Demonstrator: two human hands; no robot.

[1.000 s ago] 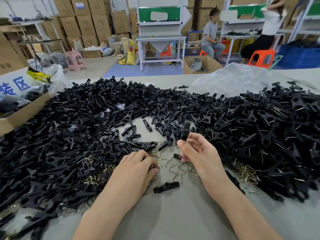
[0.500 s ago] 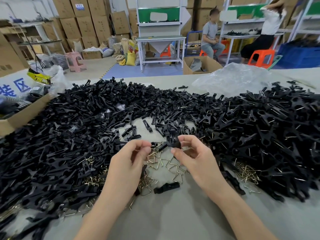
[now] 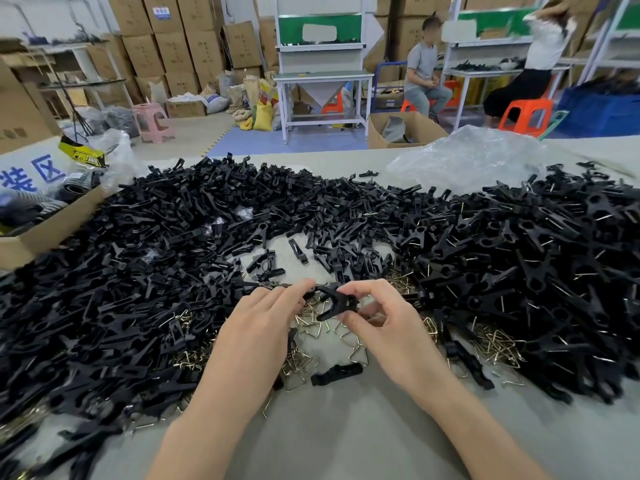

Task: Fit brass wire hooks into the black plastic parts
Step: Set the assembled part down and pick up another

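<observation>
Pinches a forked black plastic part point(image 3: 334, 301) in the right hand point(image 3: 384, 329), thumb and forefinger curled round its 3 o'clock end, clear of the table point(image 3: 346, 438) and above the loose brass wire hooks point(image 3: 356, 348). Lies roughly crosswise, long axis from 9 to 3 o'clock, the two prongs opening toward 10 and 7 o'clock, so toward the left hand point(image 3: 263, 323). Sits at 1 o'clock of the left hand and 11 o'clock of the right, nearer the right. Brings the left hand's curled fingertips up to the prong end, touching it or just short; cannot tell whether a hook is pinched there, with no brass visible between thumb and fingers. Judging from this, calls for a feed along the long axis from 9 o'clock by the left hand, with the right steadying the body. Differs from a second ago, with the left hand then down among the hooks on the table and the part near upright in the right; differs from half a second ago too, with both hands lifted but a gap between them. Now shows that gap closed and the part tipped sideways. Leaves a spare black part point(image 3: 336, 372) on the table at 6 o'clock of the hands, and heaps of black parts point(image 3: 121, 271) banked from 9 round to 3 o'clock.
</observation>
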